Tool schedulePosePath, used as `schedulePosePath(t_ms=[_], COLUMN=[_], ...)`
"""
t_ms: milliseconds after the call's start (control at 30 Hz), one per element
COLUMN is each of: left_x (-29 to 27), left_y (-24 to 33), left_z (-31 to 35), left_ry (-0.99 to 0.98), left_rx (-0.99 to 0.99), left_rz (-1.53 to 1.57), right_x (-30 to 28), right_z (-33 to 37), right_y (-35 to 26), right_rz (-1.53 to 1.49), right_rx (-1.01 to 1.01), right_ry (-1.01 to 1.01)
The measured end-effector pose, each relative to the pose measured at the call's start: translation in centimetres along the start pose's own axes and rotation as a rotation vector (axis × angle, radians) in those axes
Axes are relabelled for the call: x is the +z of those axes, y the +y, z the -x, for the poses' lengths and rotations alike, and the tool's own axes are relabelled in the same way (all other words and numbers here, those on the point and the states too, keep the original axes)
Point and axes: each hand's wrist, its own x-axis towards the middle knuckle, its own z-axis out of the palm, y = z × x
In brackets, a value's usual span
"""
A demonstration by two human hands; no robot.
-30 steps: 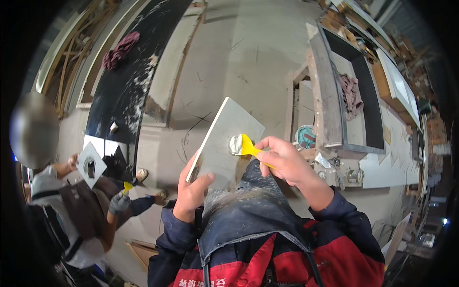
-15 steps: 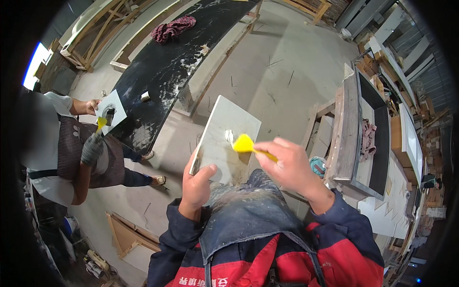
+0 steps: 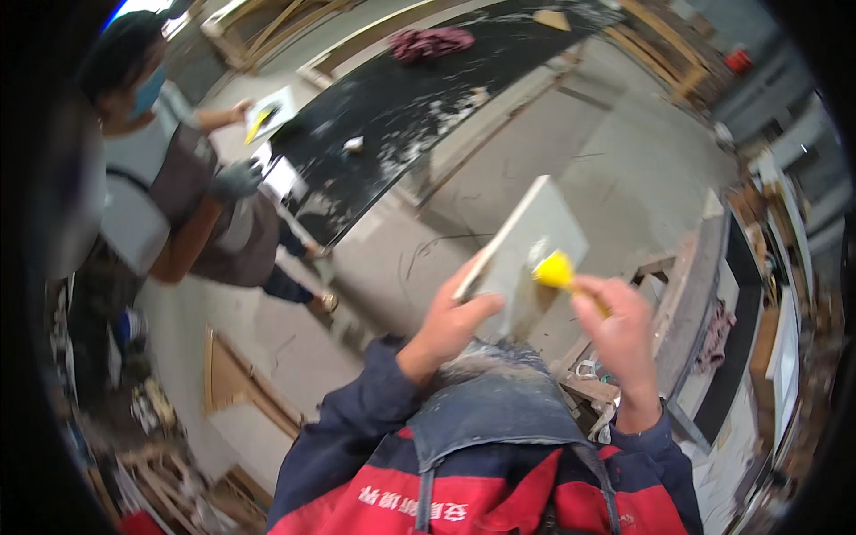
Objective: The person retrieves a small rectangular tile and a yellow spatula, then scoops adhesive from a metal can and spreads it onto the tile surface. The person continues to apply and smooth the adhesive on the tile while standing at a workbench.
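Observation:
My left hand (image 3: 453, 323) grips the lower left edge of a pale, flat tile (image 3: 560, 218), thumb on its face and fingers behind. The tile is held tilted in front of my apron. In my right hand (image 3: 617, 323) is a yellow plastic scraper (image 3: 555, 268), its handle pinched between thumb and fingers. The scraper's wide blade is at the tile's face, next to a smear of white paste (image 3: 539, 247); whether it touches is blurred. A tan, dirty-looking patch lies lower on the tile.
At left stands a co-worker (image 3: 236, 236) with a white panel (image 3: 278, 109) and a yellow tool. A black-topped table (image 3: 374, 102) carries a reddish cloth (image 3: 432, 43). On my right is a dark-lined wooden frame (image 3: 691, 299); a brown wooden piece (image 3: 234, 370) lies at lower left.
My view has swung left, so the scene sits farther right. Both hands still hold the tile and scraper, the blade near the paste. The co-worker's gloved hand has moved away from the yellow tool.

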Motion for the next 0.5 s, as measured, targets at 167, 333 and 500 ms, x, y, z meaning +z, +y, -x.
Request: schedulePosePath(t_ms=[167, 333, 500], left_x=[0.9, 1.3, -0.3], left_y=[1.6, 1.1, 1.7], left_z=[0.0, 0.4, 0.5], left_ry=[-0.008, 0.024, 0.071], left_rx=[0.026, 0.041, 0.066], left_rz=[-0.016, 0.046, 0.046], right_x=[1.5, 1.8, 1.1], right_z=[-0.3, -1.2, -1.8], right_y=[0.9, -0.4, -1.6], right_rz=[0.018, -0.006, 0.016], right_rx=[-0.150, -0.025, -0.070], right_ry=[0.023, 0.034, -0.014])
